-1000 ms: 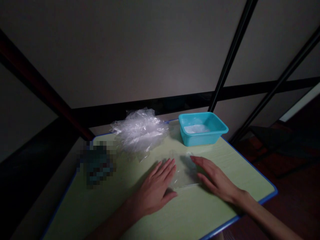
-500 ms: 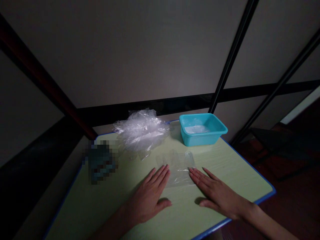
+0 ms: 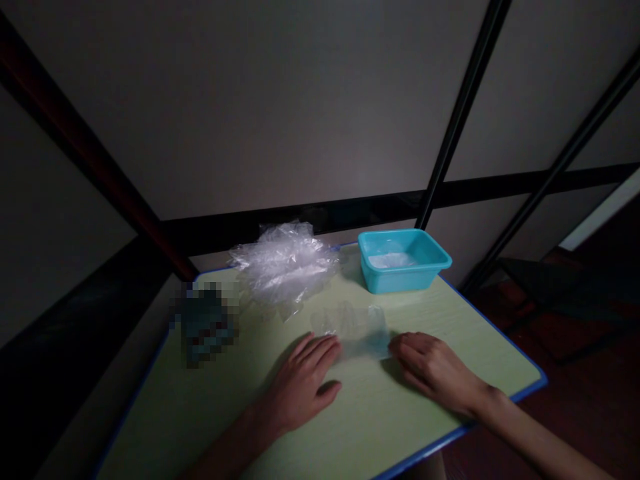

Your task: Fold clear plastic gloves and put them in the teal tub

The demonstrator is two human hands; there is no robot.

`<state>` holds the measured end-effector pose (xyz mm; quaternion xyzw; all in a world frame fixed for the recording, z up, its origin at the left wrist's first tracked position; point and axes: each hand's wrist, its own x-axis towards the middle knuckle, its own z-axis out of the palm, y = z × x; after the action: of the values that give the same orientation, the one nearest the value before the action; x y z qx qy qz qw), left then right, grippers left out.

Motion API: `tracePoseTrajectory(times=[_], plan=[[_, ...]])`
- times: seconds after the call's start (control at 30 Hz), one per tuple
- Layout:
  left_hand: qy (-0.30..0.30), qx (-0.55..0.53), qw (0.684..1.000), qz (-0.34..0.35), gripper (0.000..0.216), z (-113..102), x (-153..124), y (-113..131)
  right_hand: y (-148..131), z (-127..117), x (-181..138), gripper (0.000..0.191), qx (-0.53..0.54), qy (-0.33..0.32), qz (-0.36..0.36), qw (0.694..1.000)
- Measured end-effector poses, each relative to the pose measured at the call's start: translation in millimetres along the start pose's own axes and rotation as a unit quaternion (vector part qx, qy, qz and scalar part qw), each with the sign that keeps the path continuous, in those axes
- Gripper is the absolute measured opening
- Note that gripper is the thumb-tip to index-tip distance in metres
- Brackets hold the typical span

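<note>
Right hand [image 3: 433,370]: a second ago fingers stretched over right part of plastic bag [image 3: 363,337]; half a second ago laid flat, fingers straight; now fingers curled in, tips at bag's right edge, pinch unclear. Left hand [image 3: 305,383]: drawn back from the bag's middle since a second ago, fingertips now at its left side. Bag: near edge now sits farther from the person than half a second ago.

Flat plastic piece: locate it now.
The flat plastic piece lies on the table, just right of centre in the head view, between the left hand and right hand.
</note>
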<state>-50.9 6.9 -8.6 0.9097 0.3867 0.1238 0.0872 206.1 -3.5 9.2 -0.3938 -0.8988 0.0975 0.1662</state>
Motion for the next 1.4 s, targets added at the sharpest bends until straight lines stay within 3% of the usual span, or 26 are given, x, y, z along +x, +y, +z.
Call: tracePoseTrajectory(times=[0.17, 0.3, 0.43, 0.5, 0.63, 0.7, 0.83, 0.93, 1.07, 1.13, 1.27, 1.4], plan=[[0.078, -0.131, 0.987, -0.059, 0.019, -6.2, 5.3, -7.8, -3.8, -4.6, 6.1, 0.013, 0.21, 0.058, 0.102, 0.971], [0.144, -0.262, 0.943, -0.144, 0.013, -29.0, 12.5, -11.5, -7.2, -3.9, 14.1, 0.014, 0.404, 0.118, 0.152, 0.894], [0.141, -0.418, 0.875, -0.198, 0.016, -59.8, 26.1, -6.5, -14.1, -5.6, 16.6, 0.024, 0.527, 0.11, 0.212, 0.816], [0.14, -0.441, 0.862, -0.207, 0.016, -68.3, 36.7, -5.3, -16.7, -5.6, 14.1, 0.029, 0.562, 0.099, 0.238, 0.786], [0.069, -0.399, 0.899, -0.169, 0.014, -59.6, 66.7, -13.0, -19.5, -0.1, 2.2, 0.032, 0.589, 0.071, 0.299, 0.747], [0.012, -0.371, 0.92, -0.129, 0.013, -44.8, 83.9, -19.1, -21.1, 6.1, -5.5, 0.037, 0.594, 0.045, 0.323, 0.736], [-0.014, -0.335, 0.937, -0.097, 0.013, -12.5, 110.5, -25.7, -25.6, 21.5, -18.8, 0.041, 0.603, -0.011, 0.339, 0.722], [0.025, -0.286, 0.954, -0.084, 0.03, -0.5, 115.3, -27.3, -23.7, 24.2, -24.5, 0.033, 0.575, -0.055, 0.33, 0.747], [0.083, -0.229, 0.966, -0.08, 0.032, -4.5, 100.5, -31.6, -12.1, 7.0, -23.0, 0.012, 0.336, -0.011, 0.267, 0.903], [0.087, -0.209, 0.971, -0.072, 0.026, -9.6, 86.9, -33.0, -7.0, -1.4, -16.2, 0.012, 0.204, 0.016, 0.215, 0.955], [0.074, -0.172, 0.981, -0.06, 0.02, -14.0, 55.4, -31.5, -2.0, 5.3, 4.8, 0.051, 0.066, 0.011, 0.107, 0.992], [0.058, -0.154, 0.984, -0.065, 0.02, -10.4, 28.7, -30.4, 4.0, 31.2, 20.0, 0.075, -0.037, -0.006, 0.033, 0.999]])
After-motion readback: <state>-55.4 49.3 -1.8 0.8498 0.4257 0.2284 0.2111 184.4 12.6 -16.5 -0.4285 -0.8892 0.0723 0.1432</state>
